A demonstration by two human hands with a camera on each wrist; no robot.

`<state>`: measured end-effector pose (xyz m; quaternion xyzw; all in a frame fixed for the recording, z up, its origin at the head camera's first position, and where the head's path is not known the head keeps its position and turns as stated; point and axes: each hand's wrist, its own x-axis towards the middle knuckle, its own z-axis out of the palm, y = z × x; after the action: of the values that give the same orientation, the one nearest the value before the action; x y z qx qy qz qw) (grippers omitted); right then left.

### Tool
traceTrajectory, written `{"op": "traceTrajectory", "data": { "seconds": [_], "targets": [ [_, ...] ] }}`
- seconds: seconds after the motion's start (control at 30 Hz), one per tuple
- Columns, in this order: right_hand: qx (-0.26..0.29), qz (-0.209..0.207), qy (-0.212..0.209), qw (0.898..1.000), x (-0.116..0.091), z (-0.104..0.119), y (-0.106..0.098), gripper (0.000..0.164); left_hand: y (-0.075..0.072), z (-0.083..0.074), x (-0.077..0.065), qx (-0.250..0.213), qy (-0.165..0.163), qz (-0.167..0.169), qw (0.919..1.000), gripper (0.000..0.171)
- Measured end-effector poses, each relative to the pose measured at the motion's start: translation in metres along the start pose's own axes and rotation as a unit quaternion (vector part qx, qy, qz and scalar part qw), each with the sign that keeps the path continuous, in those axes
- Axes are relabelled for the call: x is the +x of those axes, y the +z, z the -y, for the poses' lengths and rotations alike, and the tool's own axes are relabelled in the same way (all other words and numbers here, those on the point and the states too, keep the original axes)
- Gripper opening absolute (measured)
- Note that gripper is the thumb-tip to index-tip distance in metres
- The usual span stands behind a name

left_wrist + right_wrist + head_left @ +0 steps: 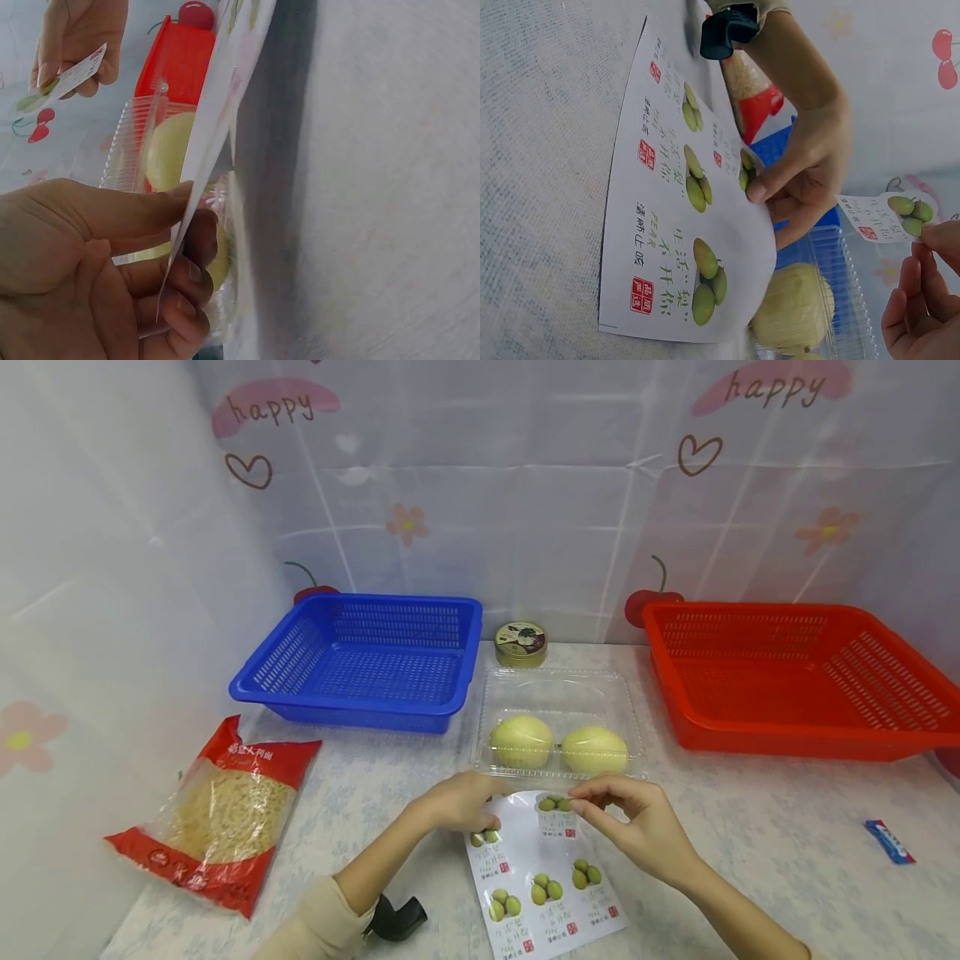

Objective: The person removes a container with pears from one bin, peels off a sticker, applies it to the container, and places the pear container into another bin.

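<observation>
My left hand (459, 802) pinches the upper left edge of a white sheet of pear stickers (534, 860) between thumb and fingers. The sheet is lifted at that end, as the left wrist view shows. My right hand (645, 827) pinches a single pear sticker (876, 217) by its corner, and in the right wrist view it hangs apart from the sheet. Just beyond both hands is a clear plastic clamshell box (558, 693) with its lid up. Two pale yellow-green pears (522, 742) sit side by side in it.
A blue basket (356, 702) stands at the back left, a red basket (810, 735) at the right. Between them, behind the box, is a round tin (521, 643). A red-ended pasta bag (225, 814) lies left; a small blue-and-red packet (890, 842) lies right.
</observation>
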<state>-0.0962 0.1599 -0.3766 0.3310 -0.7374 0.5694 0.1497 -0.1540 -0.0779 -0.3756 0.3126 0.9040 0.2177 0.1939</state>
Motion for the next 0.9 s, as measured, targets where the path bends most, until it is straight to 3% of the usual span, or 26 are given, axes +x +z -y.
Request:
{"op": "traceTrajectory", "data": {
  "seconds": [0.07,0.13,0.23,0.37,0.5,0.63,0.73,0.8,0.9],
  "targets": [
    [-0.009,0.002,0.006,1.0,0.0,-0.001,-0.001,0.025,0.003,-0.002,0.0,0.032,-0.023,0.004,0.9992,0.041],
    [-0.014,0.003,0.016,1.0,0.001,-0.002,-0.001,0.022,0.006,-0.004,0.0,0.064,-0.04,-0.016,0.997,0.04],
    [-0.011,0.0,0.031,0.999,0.002,-0.005,-0.002,0.02,0.012,-0.007,0.001,0.108,-0.057,-0.067,0.9902,0.033],
    [-0.004,-0.001,0.042,0.999,0.002,-0.009,-0.003,0.019,0.018,-0.01,0.0,0.166,-0.056,-0.132,0.9755,0.017],
    [-0.017,-0.002,0.049,0.999,0.004,-0.012,-0.006,0.018,0.015,-0.016,-0.005,0.194,-0.06,-0.138,0.9693,0.025],
    [-0.024,-0.008,0.06,0.998,0.008,-0.015,-0.01,0.016,0.0,-0.024,-0.013,0.14,-0.036,-0.12,0.9822,0.018],
    [-0.024,-0.008,0.072,0.997,0.014,-0.018,-0.015,0.014,-0.013,-0.028,-0.015,0.05,0.028,-0.146,0.9877,0.017],
    [-0.024,-0.008,0.079,0.997,0.019,-0.019,-0.018,0.013,-0.02,-0.029,-0.012,-0.008,0.079,-0.181,0.9804,0.017],
    [-0.019,-0.009,0.081,0.997,0.026,-0.021,-0.023,0.012,-0.027,-0.03,-0.005,-0.088,0.133,-0.232,0.9594,0.019]
  ]
}}
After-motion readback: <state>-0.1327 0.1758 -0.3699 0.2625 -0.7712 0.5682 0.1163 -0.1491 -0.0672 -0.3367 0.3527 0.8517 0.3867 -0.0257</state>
